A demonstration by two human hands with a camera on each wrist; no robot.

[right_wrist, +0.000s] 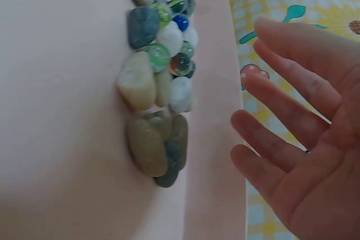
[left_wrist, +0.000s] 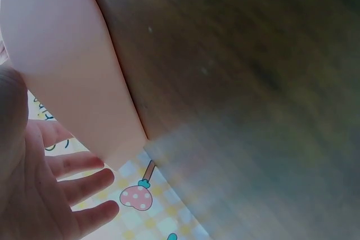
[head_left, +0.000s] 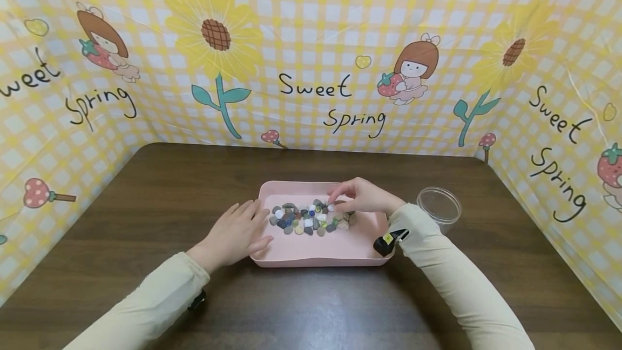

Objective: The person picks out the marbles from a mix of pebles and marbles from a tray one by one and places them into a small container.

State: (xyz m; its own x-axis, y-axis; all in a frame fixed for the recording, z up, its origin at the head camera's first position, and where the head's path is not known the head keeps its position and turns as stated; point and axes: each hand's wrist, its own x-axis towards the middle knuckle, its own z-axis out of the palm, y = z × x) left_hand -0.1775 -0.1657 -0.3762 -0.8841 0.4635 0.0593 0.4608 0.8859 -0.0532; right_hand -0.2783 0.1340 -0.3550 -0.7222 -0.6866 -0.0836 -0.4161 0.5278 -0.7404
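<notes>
A pink tray (head_left: 340, 247) holds a heap of pebbles (head_left: 343, 224) and glass marbles (right_wrist: 159, 57), grey, tan, white, green and blue. At the tray's left wall rests my left hand (head_left: 235, 234), fingers spread and thumb over the near left part. The left wrist view shows that hand (left_wrist: 42, 189) beside the wall's outer side, holding nothing. Above the heap's back right part is my right hand (head_left: 362, 195), its fingertips close to a white pebble (head_left: 331, 208). Seen from the right wrist, this hand (right_wrist: 312, 119) has loosely bent fingers and grips nothing.
A clear round plastic container (head_left: 439, 207) stands right of the tray, partly behind my right sleeve (head_left: 437, 253). The dark wooden table (head_left: 204, 177) is bordered by a yellow checked cloth (head_left: 311, 31) at the back and sides.
</notes>
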